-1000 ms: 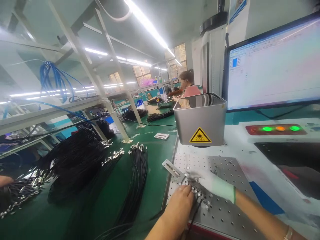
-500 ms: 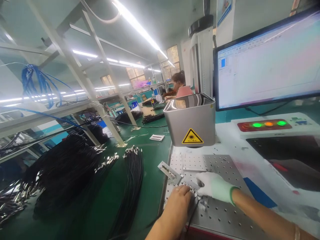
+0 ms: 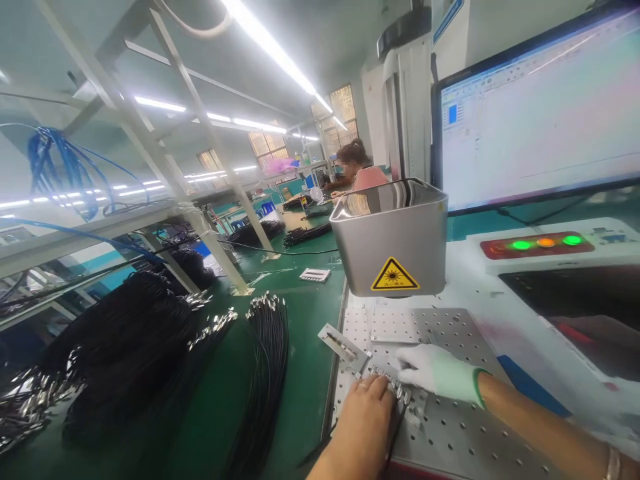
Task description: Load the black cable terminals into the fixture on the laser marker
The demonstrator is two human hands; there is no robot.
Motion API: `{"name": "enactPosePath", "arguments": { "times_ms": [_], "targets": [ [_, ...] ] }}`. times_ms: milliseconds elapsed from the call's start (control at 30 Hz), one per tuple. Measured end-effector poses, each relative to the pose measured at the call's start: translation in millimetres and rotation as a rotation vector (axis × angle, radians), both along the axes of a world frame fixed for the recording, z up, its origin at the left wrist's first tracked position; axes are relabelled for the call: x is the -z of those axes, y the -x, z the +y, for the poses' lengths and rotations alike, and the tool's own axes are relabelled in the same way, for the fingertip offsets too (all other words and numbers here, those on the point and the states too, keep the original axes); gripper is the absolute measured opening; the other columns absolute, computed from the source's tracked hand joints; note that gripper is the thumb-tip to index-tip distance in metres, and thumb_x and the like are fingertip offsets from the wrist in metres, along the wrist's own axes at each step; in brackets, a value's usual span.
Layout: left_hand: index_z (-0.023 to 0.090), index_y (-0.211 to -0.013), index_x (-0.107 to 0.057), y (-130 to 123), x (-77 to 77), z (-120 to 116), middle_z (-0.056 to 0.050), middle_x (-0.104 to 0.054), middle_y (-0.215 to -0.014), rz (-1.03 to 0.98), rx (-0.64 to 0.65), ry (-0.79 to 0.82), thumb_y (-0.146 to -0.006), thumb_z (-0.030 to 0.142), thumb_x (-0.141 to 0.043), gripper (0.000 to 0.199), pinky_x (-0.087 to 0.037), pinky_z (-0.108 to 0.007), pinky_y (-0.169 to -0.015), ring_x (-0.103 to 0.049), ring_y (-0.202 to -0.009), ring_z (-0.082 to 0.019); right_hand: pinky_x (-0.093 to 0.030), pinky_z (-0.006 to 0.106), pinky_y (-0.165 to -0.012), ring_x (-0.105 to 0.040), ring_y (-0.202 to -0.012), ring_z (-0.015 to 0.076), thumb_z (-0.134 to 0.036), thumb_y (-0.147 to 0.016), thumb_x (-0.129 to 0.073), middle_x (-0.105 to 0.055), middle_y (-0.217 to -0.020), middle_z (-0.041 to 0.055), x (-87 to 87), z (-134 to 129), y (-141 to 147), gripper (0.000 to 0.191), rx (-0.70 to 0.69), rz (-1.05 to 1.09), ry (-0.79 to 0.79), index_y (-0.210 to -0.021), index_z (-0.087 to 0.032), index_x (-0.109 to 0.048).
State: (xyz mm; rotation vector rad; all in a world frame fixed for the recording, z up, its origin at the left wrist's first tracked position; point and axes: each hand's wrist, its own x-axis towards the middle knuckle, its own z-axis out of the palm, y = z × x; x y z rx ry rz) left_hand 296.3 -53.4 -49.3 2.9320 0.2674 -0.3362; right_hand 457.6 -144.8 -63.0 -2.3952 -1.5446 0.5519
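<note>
My bare left hand [image 3: 367,413] rests over a row of black cables, its fingers curled across them near their metal connectors [image 3: 395,387]. The connectors lie side by side on a perforated metal plate [image 3: 460,427]. From the right, my right hand [image 3: 433,370], in a white glove with a green cuff, reaches to the same connectors. Its thumb and fingers are bent together at the row; what they grip is hidden. Just beyond my left fingers is a small slotted metal fixture [image 3: 345,348]. A laser head [image 3: 390,243] with a yellow warning sign hangs above the plate.
On the green table left of the plate lie a cable bundle [image 3: 267,353] and a large black cable pile [image 3: 130,340]. A white slotted piece [image 3: 315,275] sits farther back. Right are a monitor [image 3: 540,127] and lit buttons [image 3: 545,243]. Another person [image 3: 367,175] sits beyond.
The view has shifted slightly, and both hands appear a little farther right in it. The loose cable beside my left hand now lies closer against it. Both hands stay at the connector row.
</note>
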Motion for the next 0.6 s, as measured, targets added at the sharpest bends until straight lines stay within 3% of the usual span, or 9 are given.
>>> {"name": "enactPosePath", "arguments": {
  "times_ms": [133, 300, 400, 467, 600],
  "targets": [
    [0.012, -0.114, -0.059, -1, -4.0, -5, -0.014, -0.056, -0.129, 0.011, -0.007, -0.030, -0.088, 0.015, -0.043, 0.030, -0.042, -0.043, -0.104, -0.051, -0.121, -0.029, -0.039, 0.030, -0.073, -0.064, -0.093, 0.0224, -0.031, -0.097, -0.035, -0.069, -0.100, 0.0086, -2.3, 8, 14, 0.033, 0.108, -0.127, 0.007, -0.098, -0.019, -0.067],
    [0.011, -0.109, -0.060, -1, -0.1, 1, -0.015, -0.056, -0.126, 0.018, -0.018, 0.022, -0.077, 0.011, -0.053, 0.033, -0.044, -0.038, -0.101, -0.054, -0.116, -0.028, -0.046, 0.035, -0.072, -0.066, -0.090, 0.0285, -0.038, -0.096, -0.040, -0.070, -0.094, 0.0145, 1.3, 29, 32, 0.035, 0.188, -0.249, 0.047, -0.102, -0.016, -0.067],
    [0.014, -0.112, -0.058, 6, -1.3, 9, -0.012, -0.055, -0.128, -0.118, -0.014, 0.176, -0.075, 0.005, -0.050, 0.039, -0.043, -0.031, -0.100, -0.054, -0.114, -0.023, -0.047, 0.037, -0.069, -0.067, -0.085, 0.0298, -0.033, -0.095, -0.042, -0.070, -0.090, 0.0155, 3.1, 35, 37, 0.031, 0.159, -0.287, 0.078, -0.101, -0.015, -0.067],
    [0.016, -0.106, -0.058, 12, -5.5, 15, -0.009, -0.059, -0.118, -0.225, -0.120, 0.228, -0.079, 0.003, -0.042, 0.034, -0.046, -0.027, -0.092, -0.058, -0.104, -0.018, -0.048, 0.037, -0.069, -0.068, -0.084, 0.0294, -0.030, -0.095, -0.043, -0.070, -0.089, 0.0153, 2.5, 37, 38, 0.030, 0.136, -0.299, 0.096, -0.103, -0.015, -0.067],
    [0.017, -0.085, -0.061, 21, -13.1, 17, -0.006, -0.062, -0.096, -0.212, -0.408, 0.099, -0.085, 0.010, -0.042, 0.021, -0.045, -0.028, -0.077, -0.059, -0.084, -0.017, -0.049, 0.040, -0.071, -0.068, -0.085, 0.0309, -0.034, -0.097, -0.041, -0.071, -0.088, 0.0146, 0.1, 36, 38, 0.034, 0.098, -0.318, 0.109, -0.105, -0.016, -0.068]
  ]
}}
